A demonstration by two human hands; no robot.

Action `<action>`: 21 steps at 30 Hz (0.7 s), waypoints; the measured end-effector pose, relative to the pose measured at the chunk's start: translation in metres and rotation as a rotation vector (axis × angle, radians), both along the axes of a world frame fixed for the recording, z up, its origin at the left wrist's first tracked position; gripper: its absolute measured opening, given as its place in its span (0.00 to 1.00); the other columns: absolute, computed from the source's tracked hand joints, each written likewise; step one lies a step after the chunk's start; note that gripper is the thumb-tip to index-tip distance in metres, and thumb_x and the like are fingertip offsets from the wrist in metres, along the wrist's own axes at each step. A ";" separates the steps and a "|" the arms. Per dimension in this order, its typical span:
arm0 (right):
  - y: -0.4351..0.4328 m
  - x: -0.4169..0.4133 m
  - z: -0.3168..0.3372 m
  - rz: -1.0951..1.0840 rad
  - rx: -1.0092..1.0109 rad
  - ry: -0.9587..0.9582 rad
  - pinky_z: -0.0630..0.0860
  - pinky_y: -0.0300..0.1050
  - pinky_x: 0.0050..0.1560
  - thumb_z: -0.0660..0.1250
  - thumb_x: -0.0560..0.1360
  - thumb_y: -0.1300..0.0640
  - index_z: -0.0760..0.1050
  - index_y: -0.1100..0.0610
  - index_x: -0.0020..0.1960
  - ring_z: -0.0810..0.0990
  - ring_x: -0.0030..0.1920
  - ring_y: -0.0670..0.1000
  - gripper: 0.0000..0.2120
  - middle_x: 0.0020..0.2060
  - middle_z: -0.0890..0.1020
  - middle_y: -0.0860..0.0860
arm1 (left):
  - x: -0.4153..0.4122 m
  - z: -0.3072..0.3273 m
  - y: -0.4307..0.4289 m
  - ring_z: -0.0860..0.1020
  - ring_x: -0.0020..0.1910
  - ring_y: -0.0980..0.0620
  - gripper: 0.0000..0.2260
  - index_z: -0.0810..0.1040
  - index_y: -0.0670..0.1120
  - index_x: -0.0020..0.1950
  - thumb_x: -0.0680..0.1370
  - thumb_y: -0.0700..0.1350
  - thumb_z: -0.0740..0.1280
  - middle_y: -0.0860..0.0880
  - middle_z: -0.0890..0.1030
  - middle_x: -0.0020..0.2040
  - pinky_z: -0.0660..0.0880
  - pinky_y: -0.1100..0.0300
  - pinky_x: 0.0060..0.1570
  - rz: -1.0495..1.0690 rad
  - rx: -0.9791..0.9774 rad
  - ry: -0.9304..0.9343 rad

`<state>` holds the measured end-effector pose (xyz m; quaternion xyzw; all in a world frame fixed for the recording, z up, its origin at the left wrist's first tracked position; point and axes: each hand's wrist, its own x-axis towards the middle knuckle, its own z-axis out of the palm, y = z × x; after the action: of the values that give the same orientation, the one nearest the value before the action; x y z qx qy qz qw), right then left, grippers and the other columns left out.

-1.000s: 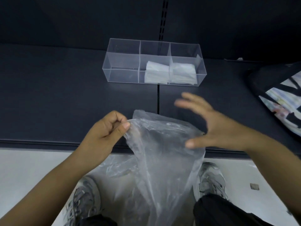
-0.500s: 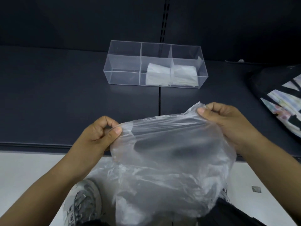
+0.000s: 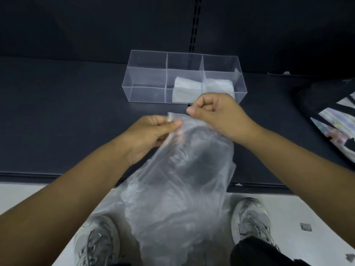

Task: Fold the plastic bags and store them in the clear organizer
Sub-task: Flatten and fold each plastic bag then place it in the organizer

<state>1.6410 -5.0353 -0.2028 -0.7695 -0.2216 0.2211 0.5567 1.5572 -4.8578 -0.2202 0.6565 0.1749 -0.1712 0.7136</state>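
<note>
A large clear plastic bag (image 3: 184, 185) hangs from both my hands over the front edge of the dark shelf. My left hand (image 3: 153, 133) pinches the bag's top edge between thumb and fingers. Close beside it, my right hand (image 3: 217, 114) grips the top edge in curled fingers. Behind the hands stands the clear organizer (image 3: 146, 81) with three compartments. A folded bag (image 3: 186, 89) lies in the middle compartment and another folded bag (image 3: 219, 86) in the right one. The left compartment holds nothing.
The dark shelf (image 3: 67, 116) has a raised front lip and a back wall with a slotted upright. A black patterned bag (image 3: 334, 120) lies at the right edge. Below are the pale floor and my grey shoes (image 3: 249, 217).
My right hand took hold of the bag's top edge, spread it wide, then came in toward my left hand. Both hands moved forward and the bag now hangs narrow.
</note>
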 end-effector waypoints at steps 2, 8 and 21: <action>-0.010 0.013 -0.010 -0.041 -0.117 -0.070 0.67 0.29 0.29 0.72 0.73 0.50 0.77 0.55 0.38 0.65 0.22 0.40 0.10 0.19 0.71 0.42 | 0.002 -0.014 0.015 0.84 0.43 0.51 0.13 0.83 0.43 0.52 0.73 0.50 0.72 0.45 0.86 0.47 0.80 0.63 0.41 0.188 0.068 0.033; -0.073 0.044 -0.038 -0.301 -0.408 -0.193 0.73 0.40 0.35 0.71 0.74 0.50 0.77 0.58 0.39 0.75 0.32 0.43 0.12 0.31 0.80 0.48 | -0.011 -0.045 0.057 0.82 0.34 0.53 0.05 0.82 0.44 0.43 0.75 0.45 0.71 0.47 0.85 0.39 0.76 0.67 0.29 0.473 0.228 0.107; -0.075 0.031 -0.047 0.176 -0.413 0.071 0.68 0.25 0.49 0.73 0.68 0.44 0.80 0.49 0.38 0.76 0.50 0.46 0.09 0.52 0.75 0.48 | -0.017 -0.051 0.063 0.79 0.26 0.54 0.09 0.79 0.45 0.38 0.75 0.48 0.71 0.49 0.81 0.29 0.76 0.64 0.27 0.600 0.204 0.080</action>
<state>1.6725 -5.1104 -0.2496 -0.8366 -0.2183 0.3363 0.3733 1.5401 -4.7943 -0.2714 0.6365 0.4049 0.0394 0.6553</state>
